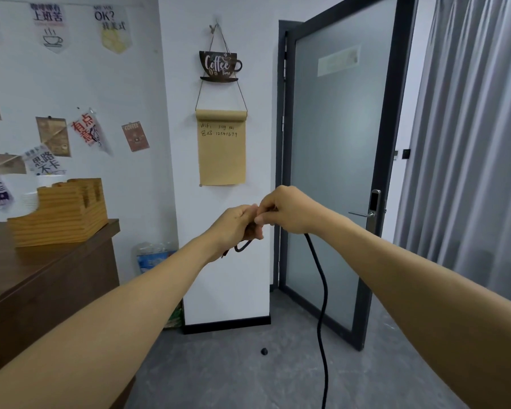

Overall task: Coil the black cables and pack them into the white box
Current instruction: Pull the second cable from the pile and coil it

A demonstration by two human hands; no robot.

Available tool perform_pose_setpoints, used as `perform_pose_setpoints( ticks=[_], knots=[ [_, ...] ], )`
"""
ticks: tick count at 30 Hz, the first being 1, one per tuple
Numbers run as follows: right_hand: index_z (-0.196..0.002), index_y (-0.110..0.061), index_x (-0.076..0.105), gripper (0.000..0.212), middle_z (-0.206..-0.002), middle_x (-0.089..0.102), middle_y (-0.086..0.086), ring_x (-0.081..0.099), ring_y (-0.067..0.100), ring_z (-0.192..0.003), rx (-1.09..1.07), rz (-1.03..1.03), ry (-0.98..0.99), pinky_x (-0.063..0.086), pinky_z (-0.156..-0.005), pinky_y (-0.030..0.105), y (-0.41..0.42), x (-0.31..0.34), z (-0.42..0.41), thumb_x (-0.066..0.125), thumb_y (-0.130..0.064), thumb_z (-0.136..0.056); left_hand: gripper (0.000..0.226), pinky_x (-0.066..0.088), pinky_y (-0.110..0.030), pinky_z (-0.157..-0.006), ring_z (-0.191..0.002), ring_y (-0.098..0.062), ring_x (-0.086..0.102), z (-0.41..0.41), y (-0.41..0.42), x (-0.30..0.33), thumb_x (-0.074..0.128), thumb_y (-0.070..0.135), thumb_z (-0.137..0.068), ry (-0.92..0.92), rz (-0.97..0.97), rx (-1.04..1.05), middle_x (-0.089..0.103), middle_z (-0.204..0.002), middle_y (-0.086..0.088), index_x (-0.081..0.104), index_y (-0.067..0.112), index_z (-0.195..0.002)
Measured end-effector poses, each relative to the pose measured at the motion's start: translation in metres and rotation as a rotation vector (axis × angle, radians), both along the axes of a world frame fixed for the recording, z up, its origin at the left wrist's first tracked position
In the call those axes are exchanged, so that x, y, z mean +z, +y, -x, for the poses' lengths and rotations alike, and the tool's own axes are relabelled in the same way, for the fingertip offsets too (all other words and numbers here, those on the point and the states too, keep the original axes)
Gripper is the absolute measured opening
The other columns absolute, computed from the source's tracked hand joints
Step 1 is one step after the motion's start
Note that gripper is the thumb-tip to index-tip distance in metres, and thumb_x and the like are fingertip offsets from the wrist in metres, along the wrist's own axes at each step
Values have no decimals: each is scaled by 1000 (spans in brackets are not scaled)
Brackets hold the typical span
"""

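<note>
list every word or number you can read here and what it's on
"Coffee Time": cup-shaped sign
"WiFi", "12345679": hanging paper roll; its other handwriting is unclear
"OK?": yellow flag
"上班苦": flag with a cup drawing
"有点": red-lettered flag
"COFFEE": small brown card
Other cards and the door notice: too blurred to read

The cable [322, 290] is black, the floor [248, 379] mottled grey, and the wall [224, 261] white with a black skirting strip. The worktop [42, 276] is dark brown wood under a pale, horizontally ribbed wooden box [59, 214]. The door [337, 172] is frosted grey-green glass in a dark grey frame, beside grey curtains [469, 143] and a tan paper scroll [222, 149].
</note>
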State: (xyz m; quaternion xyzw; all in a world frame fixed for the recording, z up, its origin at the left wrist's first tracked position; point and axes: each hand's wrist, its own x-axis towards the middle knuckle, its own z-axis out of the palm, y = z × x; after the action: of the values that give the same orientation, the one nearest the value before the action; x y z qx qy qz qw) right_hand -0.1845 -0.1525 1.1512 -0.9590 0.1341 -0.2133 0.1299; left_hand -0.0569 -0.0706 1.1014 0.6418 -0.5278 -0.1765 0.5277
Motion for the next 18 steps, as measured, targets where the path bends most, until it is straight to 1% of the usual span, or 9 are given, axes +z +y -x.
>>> perform_pose_setpoints(
  ticks=[2,5,8,10,11,12,14,16,18],
  knots=[
    [-89,-6,71,19,-78,62,4,54,15,-71,-18,-27,1,46,-66,27,-7,1,4,63,-23,-89,41,49,-14,-59,-57,-7,60,1,3,2,30,32,-104,66,-17,-39,59,-69,-5,55,11,-80],
    [-86,-9,71,19,-81,66,6,54,13,-69,-39,-85,-15,48,-66,28,-16,1,9,63,-26,-89,40,51,-17,-57,-51,-6,57,3,6,4,33,32,-103,158,-61,-69,55,-68,-3,57,9,-81],
    [-83,-13,71,17,-79,64,3,50,5,-61,-45,-104,-24,40,-56,15,-17,3,11,62,-26,-90,40,51,-19,-56,-49,-8,55,7,7,6,34,32,-103,239,-83,-80,55,-64,0,57,9,-79],
    [-85,-13,72,18,-77,63,1,48,5,-58,-54,-99,-30,36,-50,8,-18,6,12,61,-26,-90,40,51,-20,-56,-48,-10,53,9,6,7,34,33,-103,305,-82,-93,54,-58,3,57,10,-78],
    [-84,-14,72,18,-76,63,1,48,5,-58,-62,-98,-36,34,-47,6,-18,8,13,61,-27,-90,41,49,-21,-54,-46,-10,50,10,6,7,34,33,-103,330,-81,-104,53,-55,4,56,10,-77],
    [-82,-15,72,17,-74,63,0,48,5,-57,-69,-104,-42,33,-46,6,-19,9,14,62,-27,-90,42,47,-20,-52,-45,-10,46,10,5,7,33,34,-103,347,-84,-117,49,-51,5,55,11,-76],
    [-74,-18,69,18,-68,61,-3,47,3,-53,-80,-136,-58,32,-43,5,-21,10,16,64,-28,-88,43,37,-18,-44,-41,-8,35,12,4,6,30,36,-103,371,-98,-150,38,-46,7,51,12,-75],
    [-64,-17,64,24,-60,57,-5,43,3,-42,-106,-184,-105,29,-39,7,-23,8,17,70,-31,-83,45,26,-16,-39,-39,-5,26,11,4,6,27,38,-103,398,-126,-185,30,-45,9,49,13,-74],
    [-62,-13,61,32,-57,54,-4,41,4,-41,-188,-236,-163,31,-41,12,-27,4,18,76,-39,-75,48,18,-15,-37,-38,-4,21,11,4,8,26,44,-101,401,-171,-223,26,-46,10,46,14,-70]
  ],
)
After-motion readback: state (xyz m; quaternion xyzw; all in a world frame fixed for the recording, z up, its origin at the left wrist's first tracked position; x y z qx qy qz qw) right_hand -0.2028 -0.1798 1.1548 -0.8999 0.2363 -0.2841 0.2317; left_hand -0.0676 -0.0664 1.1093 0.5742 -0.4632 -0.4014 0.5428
